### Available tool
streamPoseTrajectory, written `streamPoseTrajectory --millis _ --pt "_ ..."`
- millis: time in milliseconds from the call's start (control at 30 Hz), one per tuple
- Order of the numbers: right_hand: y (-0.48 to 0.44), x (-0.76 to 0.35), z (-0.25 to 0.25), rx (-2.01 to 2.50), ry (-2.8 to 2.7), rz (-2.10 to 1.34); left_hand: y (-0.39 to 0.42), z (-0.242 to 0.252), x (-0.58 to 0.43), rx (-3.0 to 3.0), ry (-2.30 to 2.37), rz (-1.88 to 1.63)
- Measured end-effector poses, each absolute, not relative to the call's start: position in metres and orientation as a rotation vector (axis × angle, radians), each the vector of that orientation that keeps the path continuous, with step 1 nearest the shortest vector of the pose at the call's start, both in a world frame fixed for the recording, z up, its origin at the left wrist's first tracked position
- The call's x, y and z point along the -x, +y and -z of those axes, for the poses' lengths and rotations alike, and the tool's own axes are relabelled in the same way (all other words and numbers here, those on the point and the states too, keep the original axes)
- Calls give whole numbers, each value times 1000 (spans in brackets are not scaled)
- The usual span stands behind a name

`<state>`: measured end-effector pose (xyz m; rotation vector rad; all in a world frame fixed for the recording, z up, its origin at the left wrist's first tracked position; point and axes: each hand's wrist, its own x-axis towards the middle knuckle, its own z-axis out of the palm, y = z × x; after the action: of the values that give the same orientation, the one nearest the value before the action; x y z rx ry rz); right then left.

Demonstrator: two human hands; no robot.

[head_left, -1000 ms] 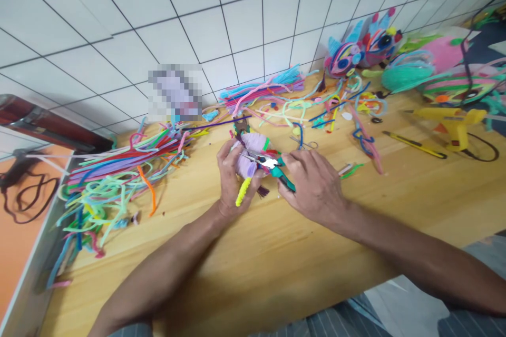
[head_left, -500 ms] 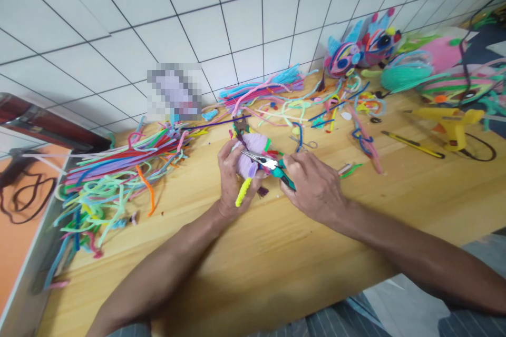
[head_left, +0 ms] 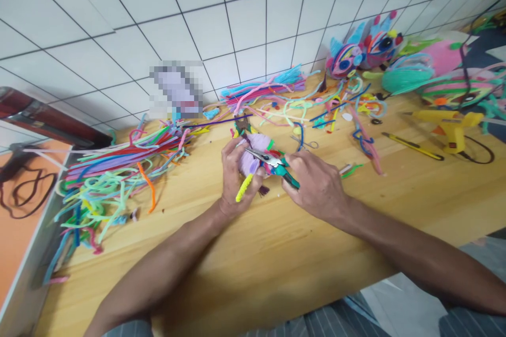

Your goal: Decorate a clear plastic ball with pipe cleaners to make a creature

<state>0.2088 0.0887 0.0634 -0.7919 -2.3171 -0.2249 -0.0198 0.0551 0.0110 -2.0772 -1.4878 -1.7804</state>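
Note:
My left hand is wrapped round a lilac fuzzy craft piece, which has a yellow twisted stem hanging toward me. Green-handled long-nose pliers are gripped in my right hand. Their metal jaws lie across the lilac piece, with the tips close to my left fingers; whether they pinch anything is too small to tell. Just behind the piece, a second tool with dark jaws rests on the table. A dark tassel shows below the piece.
Pipe cleaners are heaped at the left, with another bundle by the tiled wall. Scissors, a yellow cutter and a yellow glue gun lie to the right. Colourful fuzzy figures stand behind. A dark red cylinder is far left.
The pliers' jaws have shifted slightly on the lilac piece, and their handles look closer together. Both hands keep their holds. The whole view has moved a little.

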Motion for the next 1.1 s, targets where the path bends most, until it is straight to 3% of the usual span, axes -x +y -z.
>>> streamPoseTrajectory --millis 467,833,1100 --pt "129 -235 -69 1204 -2059 -141 55 -7 22 2146 -1500 1868" --pt "108 -223 -61 779 -2212 -55 56 -3 21 2099 -1497 1904" --pt "91 -211 -62 729 -2245 74 57 -5 20 2052 -1446 1816"
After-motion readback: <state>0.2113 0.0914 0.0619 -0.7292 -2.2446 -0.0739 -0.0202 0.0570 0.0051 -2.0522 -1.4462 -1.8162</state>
